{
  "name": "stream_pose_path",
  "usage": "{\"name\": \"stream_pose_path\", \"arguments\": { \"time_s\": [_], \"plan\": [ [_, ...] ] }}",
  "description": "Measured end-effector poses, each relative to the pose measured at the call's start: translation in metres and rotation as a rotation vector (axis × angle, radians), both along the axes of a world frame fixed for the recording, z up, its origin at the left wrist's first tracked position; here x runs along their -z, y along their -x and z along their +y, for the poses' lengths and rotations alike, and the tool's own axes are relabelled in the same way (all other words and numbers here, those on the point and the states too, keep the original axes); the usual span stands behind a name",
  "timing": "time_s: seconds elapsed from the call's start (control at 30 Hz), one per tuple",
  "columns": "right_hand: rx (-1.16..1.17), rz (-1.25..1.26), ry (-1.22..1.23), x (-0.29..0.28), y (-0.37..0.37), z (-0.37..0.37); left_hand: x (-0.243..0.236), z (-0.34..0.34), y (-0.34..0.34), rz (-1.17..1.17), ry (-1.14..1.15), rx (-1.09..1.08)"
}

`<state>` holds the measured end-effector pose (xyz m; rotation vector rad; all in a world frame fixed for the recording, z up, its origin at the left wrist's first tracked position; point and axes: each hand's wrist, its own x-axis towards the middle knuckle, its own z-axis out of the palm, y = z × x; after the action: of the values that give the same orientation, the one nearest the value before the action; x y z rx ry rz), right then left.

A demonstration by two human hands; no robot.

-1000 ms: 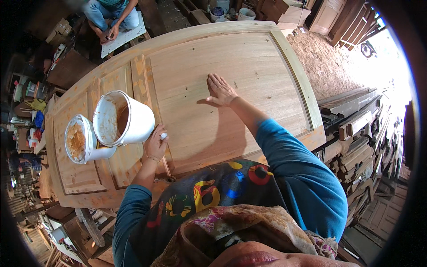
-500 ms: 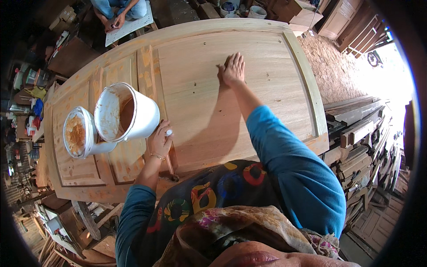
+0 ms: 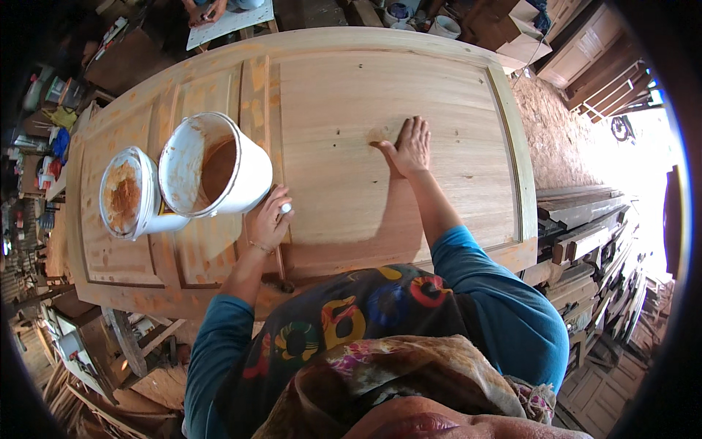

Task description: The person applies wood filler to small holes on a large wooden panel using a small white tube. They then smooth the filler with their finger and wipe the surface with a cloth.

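Wooden door (image 3: pixel 311 157), long axis left to right, large panel (image 3: pixel 351 172) rightward.

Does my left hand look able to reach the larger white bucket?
Probably yes: the left hand is right beside the larger white bucket, and nothing visible stands between them to block the way.

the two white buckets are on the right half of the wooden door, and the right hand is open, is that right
Not quite: the head view shows the larger bucket and smaller bucket on the left half of the wooden door. The right hand is indeed open.
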<state>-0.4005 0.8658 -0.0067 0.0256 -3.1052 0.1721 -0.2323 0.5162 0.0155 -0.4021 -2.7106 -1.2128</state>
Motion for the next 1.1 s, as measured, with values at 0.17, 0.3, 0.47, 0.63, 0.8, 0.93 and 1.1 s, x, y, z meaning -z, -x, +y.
{"name": "stream_pose_path", "arguments": {
  "time_s": [0.17,0.3,0.47,0.63,0.8,0.93,1.1],
  "plan": [
    [-0.298,-0.054,0.029,-0.009,0.003,-0.063,-0.009,0.001,0.001,-0.035,0.026,-0.008],
    [-0.647,-0.29,0.789,-0.005,0.006,-0.038,-0.017,0.001,0.001,-0.02,0.101,-0.011],
    [0.077,0.002,0.056,0.004,-0.005,-0.007,-0.004,-0.002,-0.002,0.03,0.068,-0.009],
    [-0.129,-0.042,0.045,-0.011,-0.007,-0.096,-0.01,0.002,0.0,-0.065,0.044,-0.03],
    [-0.631,-0.252,0.666,0.009,0.026,-0.104,-0.012,-0.004,0.002,-0.014,0.122,0.002],
    [-0.162,0.043,0.387,0.025,0.032,-0.001,-0.013,0.001,0.001,-0.027,0.013,-0.013],
    [-0.151,-0.005,-0.013,0.019,-0.008,-0.035,0.008,-0.002,0.0,0.008,-0.025,-0.016]
  ]
}}
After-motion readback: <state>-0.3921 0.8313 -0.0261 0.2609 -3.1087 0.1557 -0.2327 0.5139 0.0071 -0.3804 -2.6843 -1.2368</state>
